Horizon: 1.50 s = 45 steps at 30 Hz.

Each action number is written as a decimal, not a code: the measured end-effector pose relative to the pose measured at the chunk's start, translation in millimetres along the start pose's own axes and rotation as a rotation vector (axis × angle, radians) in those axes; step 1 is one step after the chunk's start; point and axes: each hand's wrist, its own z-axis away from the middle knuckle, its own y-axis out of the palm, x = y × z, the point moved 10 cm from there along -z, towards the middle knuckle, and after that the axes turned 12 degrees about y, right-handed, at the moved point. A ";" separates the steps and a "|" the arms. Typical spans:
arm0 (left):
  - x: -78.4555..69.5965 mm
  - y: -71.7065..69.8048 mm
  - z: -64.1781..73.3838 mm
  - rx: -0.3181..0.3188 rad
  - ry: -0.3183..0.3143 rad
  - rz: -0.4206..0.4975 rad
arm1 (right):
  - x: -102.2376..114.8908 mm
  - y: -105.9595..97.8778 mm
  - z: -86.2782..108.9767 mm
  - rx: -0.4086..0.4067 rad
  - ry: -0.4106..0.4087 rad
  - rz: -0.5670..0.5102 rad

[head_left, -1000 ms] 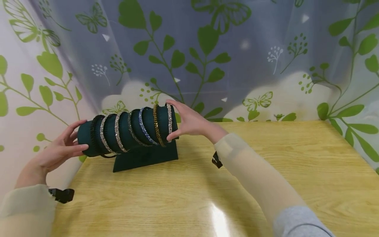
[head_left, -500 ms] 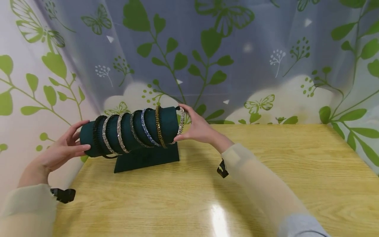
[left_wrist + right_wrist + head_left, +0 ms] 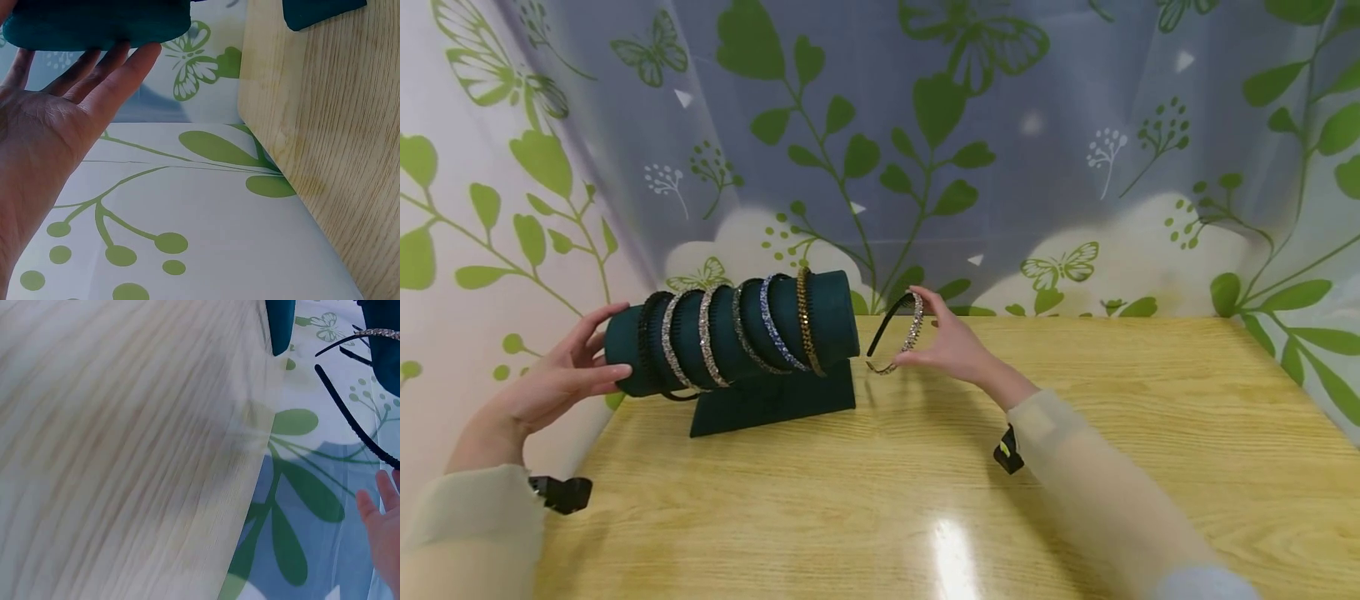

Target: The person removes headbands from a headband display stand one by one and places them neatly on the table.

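Note:
A dark green headband stand with a padded roll on a flat base is at the left of the table. My left hand grips the roll's left end, thumb in front; in the left wrist view its fingers reach the padded end. To the right of the roll, my right hand pinches a silver rhinestone headband between thumb and fingers, apart from the stand. The headband's dark arm shows in the right wrist view. Still around the roll are a gold headband, a blue one and several others.
The wooden table extends in front and to the right, with a bright reflection near its front. A patterned curtain with leaves and butterflies hangs behind the table and along both sides.
My right hand has drawn the silver rhinestone headband off the roll's right end and moved right with it. My left hand has kept its grip on the stand.

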 end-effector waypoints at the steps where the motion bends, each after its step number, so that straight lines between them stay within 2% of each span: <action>1: -0.4 0.2 0.1 0.003 0.004 0.008 | -2.6 -2.7 1.7 0.000 0.001 0.003; 11: -1.1 1.5 -0.5 0.000 0.007 -0.008 | -3.9 -29.3 10.7 0.013 -0.037 0.007; 20: -4.6 1.4 -1.4 -0.002 0.004 -0.004 | 7.9 -44.6 4.3 0.046 -0.080 0.172; 26: -4.4 0.3 -1.8 -0.006 0.000 -0.004 | -2.2 -33.3 -1.0 0.107 -0.051 0.273; 31: -1.7 1.6 0.5 0.001 -0.002 0.004 | -17.1 -17.2 -3.6 0.151 -0.038 0.312; 35: -1.0 0.9 3.4 0.000 -0.001 -0.003 | -23.4 -3.3 -4.3 0.158 -0.047 0.379; 40: -1.8 0.7 2.8 -0.002 0.000 -0.016 | -29.4 13.3 -3.7 0.168 -0.057 0.518; 45: -1.6 0.4 0.2 -0.006 -0.005 -0.034 | -33.8 25.1 -5.3 0.178 -0.071 0.587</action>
